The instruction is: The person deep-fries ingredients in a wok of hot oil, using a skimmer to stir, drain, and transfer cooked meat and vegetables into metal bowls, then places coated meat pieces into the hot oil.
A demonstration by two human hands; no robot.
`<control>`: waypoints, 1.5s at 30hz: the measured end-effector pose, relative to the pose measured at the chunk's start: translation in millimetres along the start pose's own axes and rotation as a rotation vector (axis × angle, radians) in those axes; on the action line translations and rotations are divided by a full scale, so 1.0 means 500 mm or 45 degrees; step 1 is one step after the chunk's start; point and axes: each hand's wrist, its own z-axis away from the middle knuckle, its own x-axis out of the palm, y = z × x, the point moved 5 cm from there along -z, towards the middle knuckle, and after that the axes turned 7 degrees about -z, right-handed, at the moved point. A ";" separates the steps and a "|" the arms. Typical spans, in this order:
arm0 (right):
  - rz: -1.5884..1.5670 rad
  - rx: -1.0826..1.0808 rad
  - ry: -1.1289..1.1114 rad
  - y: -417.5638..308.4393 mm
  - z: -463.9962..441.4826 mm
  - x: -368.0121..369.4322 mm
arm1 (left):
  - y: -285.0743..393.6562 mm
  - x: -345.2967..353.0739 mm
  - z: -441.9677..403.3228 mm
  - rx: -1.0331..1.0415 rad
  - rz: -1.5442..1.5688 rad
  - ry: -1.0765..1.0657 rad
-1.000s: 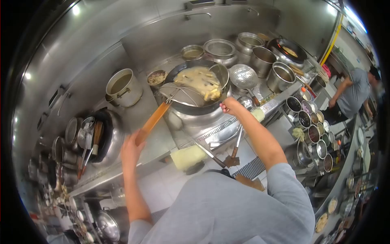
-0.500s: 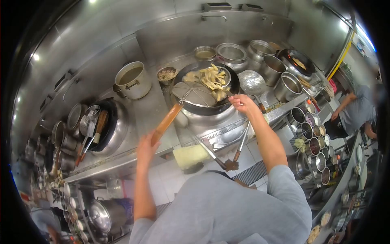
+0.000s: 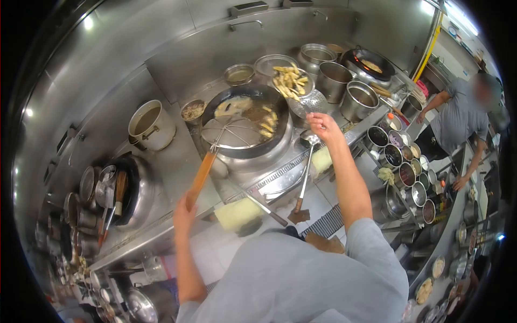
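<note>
My left hand (image 3: 184,210) is wrapped round the wooden handle of a large mesh skimmer (image 3: 232,134), whose head lies across the near side of a black wok (image 3: 253,152). Bubbling oil in the wok holds a pale piece of food (image 3: 232,106) and several golden strips (image 3: 267,123). My right hand (image 3: 324,127) is closed on the thin handle of a strainer (image 3: 309,86), raised just right of the wok. Golden fried strips (image 3: 290,81) fill it. Beneath the strainer lies a perforated ladle (image 3: 313,103).
Metal pots (image 3: 335,81) stand behind and right of the wok, with another wok (image 3: 371,63) beyond. A tall pot (image 3: 152,125) is at left. Seasoning tins (image 3: 393,155) line the right side, near a co-worker (image 3: 460,116). Two ladle handles (image 3: 304,180) project over the front edge.
My right hand has carried the strainer of fried strips from over the wok to its right side, uncovering the oil. The skimmer in my left hand stays across the wok. The view has shifted.
</note>
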 end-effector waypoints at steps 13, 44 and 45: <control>2.327 -0.903 1.189 -0.168 -0.077 -0.324 | 0.063 -0.029 -0.010 -0.071 -0.096 -0.060; 0.371 0.432 0.032 0.187 -0.252 -0.092 | 0.150 -0.263 0.003 0.064 -0.333 -0.004; 0.376 0.412 0.039 0.188 -0.249 -0.094 | 0.143 -0.253 0.009 0.070 -0.337 -0.008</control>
